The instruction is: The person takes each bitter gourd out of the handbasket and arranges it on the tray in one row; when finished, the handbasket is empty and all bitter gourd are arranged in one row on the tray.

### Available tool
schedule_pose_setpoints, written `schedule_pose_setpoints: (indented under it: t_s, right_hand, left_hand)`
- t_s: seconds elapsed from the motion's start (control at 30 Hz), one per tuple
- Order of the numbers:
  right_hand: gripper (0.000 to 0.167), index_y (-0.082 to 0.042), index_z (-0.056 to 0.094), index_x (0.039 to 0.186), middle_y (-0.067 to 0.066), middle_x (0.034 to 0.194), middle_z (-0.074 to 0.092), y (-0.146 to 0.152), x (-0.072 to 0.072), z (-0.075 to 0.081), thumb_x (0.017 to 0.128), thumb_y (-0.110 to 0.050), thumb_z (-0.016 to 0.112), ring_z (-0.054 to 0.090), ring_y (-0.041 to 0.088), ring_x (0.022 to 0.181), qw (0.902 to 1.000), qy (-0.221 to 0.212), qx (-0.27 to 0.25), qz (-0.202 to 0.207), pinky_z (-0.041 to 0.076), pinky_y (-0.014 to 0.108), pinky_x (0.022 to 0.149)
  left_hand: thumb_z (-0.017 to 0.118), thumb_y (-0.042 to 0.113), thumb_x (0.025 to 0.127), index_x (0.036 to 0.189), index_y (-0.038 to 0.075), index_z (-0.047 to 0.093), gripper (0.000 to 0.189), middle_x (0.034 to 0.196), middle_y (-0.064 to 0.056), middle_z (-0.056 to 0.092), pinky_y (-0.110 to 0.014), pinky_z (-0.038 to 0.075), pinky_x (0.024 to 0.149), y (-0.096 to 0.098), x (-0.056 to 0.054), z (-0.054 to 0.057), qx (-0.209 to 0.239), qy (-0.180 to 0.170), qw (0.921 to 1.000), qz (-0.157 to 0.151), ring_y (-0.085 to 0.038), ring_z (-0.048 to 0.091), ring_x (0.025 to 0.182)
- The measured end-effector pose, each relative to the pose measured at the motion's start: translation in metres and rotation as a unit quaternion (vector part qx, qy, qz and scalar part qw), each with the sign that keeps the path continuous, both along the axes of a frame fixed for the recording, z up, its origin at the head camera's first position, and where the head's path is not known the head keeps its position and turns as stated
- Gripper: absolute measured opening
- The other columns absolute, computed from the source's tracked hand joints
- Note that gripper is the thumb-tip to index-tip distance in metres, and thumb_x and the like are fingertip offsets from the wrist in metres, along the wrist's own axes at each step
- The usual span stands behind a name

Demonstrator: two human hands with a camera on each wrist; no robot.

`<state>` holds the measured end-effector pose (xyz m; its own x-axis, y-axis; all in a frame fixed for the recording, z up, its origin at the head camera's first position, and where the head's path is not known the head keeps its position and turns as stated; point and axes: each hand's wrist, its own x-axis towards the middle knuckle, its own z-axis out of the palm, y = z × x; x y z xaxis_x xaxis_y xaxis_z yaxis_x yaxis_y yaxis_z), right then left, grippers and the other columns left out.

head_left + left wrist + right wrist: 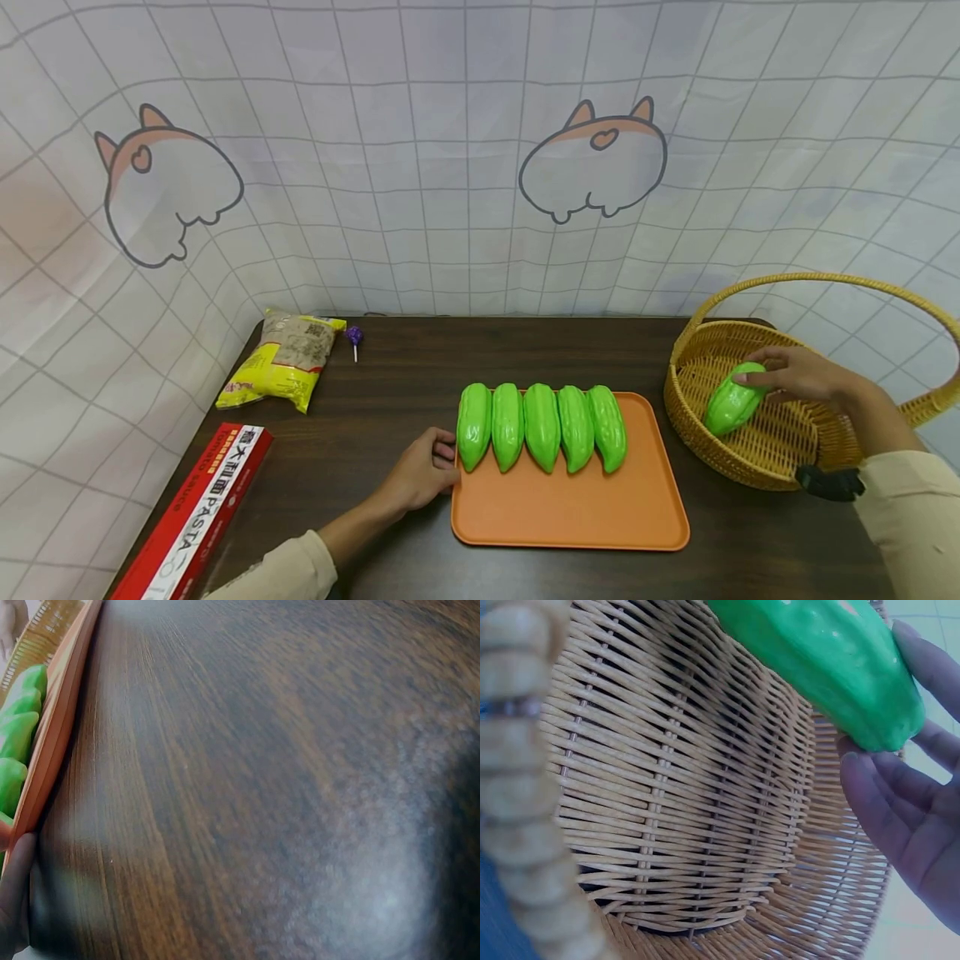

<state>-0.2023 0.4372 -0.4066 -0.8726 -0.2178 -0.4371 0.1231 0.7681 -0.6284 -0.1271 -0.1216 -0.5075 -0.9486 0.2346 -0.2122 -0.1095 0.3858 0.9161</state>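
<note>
In the head view my right hand (806, 379) holds a green, ridged bitter melon (733, 400) by one end, inside the wicker basket (738, 467). The right wrist view shows thumb and fingers round the tip of that melon (832, 667), above the woven bottom. Several similar bitter melons (542, 427) lie side by side along the far half of an orange tray (570, 512). At the tray's left rim, my left hand (422, 473) grips the edge with thumb and bent fingers. Only part of this hand (13, 892) appears in the left wrist view.
A tall handle (817, 277) arches over the basket. On the table's left are a red pasta box (198, 512), a yellow snack bag (281, 358) and a purple lollipop (355, 336). Grid-patterned cloth (450, 208) hangs behind the dark wooden table (375, 417).
</note>
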Motion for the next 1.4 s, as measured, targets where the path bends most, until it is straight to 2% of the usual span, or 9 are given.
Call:
schedule_pose_setpoints:
  t_s: [0.23,0.37,0.6,0.7,0.8,0.97,1.13,1.3,1.4]
  right_hand:
    - [0.067,0.01,0.032,0.146,0.041,0.138,0.043,-0.001,0.005,0.003,0.103,-0.035,0.055,0.065,0.036,0.11,0.9994,0.028,-0.016,-0.009,0.06,0.048,0.091]
    - [0.068,0.01,0.029,0.148,0.042,0.139,0.041,-0.002,0.007,0.005,0.103,-0.035,0.055,0.066,0.035,0.108,0.9987,0.042,-0.023,-0.013,0.06,0.046,0.089]
    - [0.072,0.006,0.024,0.153,0.044,0.148,0.026,-0.005,0.01,0.011,0.103,-0.037,0.054,0.068,0.037,0.103,0.9975,0.069,-0.014,-0.011,0.06,0.049,0.087]
    - [0.071,0.002,0.026,0.154,0.043,0.149,0.027,-0.008,0.012,0.014,0.102,-0.039,0.054,0.069,0.033,0.096,0.9964,0.082,-0.01,-0.018,0.06,0.049,0.084]
    - [0.072,0.002,0.027,0.153,0.043,0.148,0.03,-0.01,0.016,0.016,0.101,-0.04,0.056,0.07,0.024,0.092,0.995,0.097,-0.009,-0.025,0.061,0.041,0.08]
    - [0.071,0.002,0.027,0.151,0.042,0.147,0.033,-0.014,0.022,0.018,0.101,-0.037,0.058,0.067,0.013,0.095,0.9926,0.112,-0.03,-0.035,0.061,0.03,0.077]
    - [0.062,-0.004,0.032,0.151,0.037,0.147,0.038,-0.017,0.029,0.023,0.102,-0.034,0.055,0.066,0.007,0.094,0.9905,0.123,-0.049,-0.036,0.06,0.029,0.077]
    - [0.058,-0.012,0.035,0.154,0.03,0.149,0.038,-0.023,0.037,0.027,0.103,-0.032,0.053,0.064,0.0,0.097,0.9888,0.13,-0.066,-0.033,0.06,0.028,0.079]
    - [0.058,-0.014,0.035,0.155,0.019,0.148,0.041,-0.028,0.041,0.029,0.103,-0.031,0.054,0.062,-0.003,0.1,0.9877,0.138,-0.069,-0.027,0.06,0.028,0.08]
  left_hand:
    - [0.069,-0.003,0.071,0.126,-0.005,0.054,0.057,0.105,-0.015,0.058,-0.029,0.062,0.064,0.0,0.0,0.0,-0.001,-0.003,1.0,0.001,-0.017,0.063,0.084]
    - [0.069,-0.003,0.071,0.126,-0.005,0.053,0.057,0.105,-0.015,0.058,-0.03,0.062,0.064,0.0,0.0,0.001,-0.001,-0.005,1.0,0.002,-0.017,0.063,0.085]
    - [0.07,-0.003,0.071,0.126,-0.005,0.053,0.057,0.105,-0.015,0.058,-0.03,0.062,0.064,0.0,0.0,0.001,0.0,-0.005,1.0,0.002,-0.017,0.063,0.085]
    - [0.07,-0.003,0.071,0.126,-0.005,0.053,0.057,0.105,-0.015,0.059,-0.03,0.062,0.064,0.0,0.0,0.0,0.0,-0.004,1.0,0.002,-0.017,0.063,0.085]
    - [0.07,-0.003,0.071,0.126,-0.005,0.054,0.057,0.105,-0.015,0.059,-0.029,0.062,0.064,0.0,0.0,0.0,-0.002,-0.003,1.0,0.003,-0.017,0.063,0.085]
    - [0.069,-0.003,0.071,0.125,-0.005,0.054,0.056,0.105,-0.015,0.058,-0.029,0.062,0.064,0.0,0.0,0.0,0.0,-0.004,1.0,0.004,-0.017,0.063,0.085]
    - [0.07,-0.003,0.072,0.125,-0.005,0.054,0.056,0.106,-0.015,0.058,-0.029,0.062,0.064,0.0,0.0,0.001,-0.001,-0.005,1.0,0.004,-0.018,0.063,0.086]
    - [0.07,-0.003,0.072,0.126,-0.005,0.053,0.056,0.107,-0.016,0.058,-0.03,0.062,0.064,0.0,0.0,0.001,0.0,-0.008,1.0,0.004,-0.018,0.064,0.086]
    - [0.07,-0.003,0.072,0.126,-0.005,0.053,0.056,0.106,-0.016,0.058,-0.03,0.062,0.065,0.0,0.0,0.001,0.0,-0.01,0.9999,0.004,-0.018,0.064,0.086]
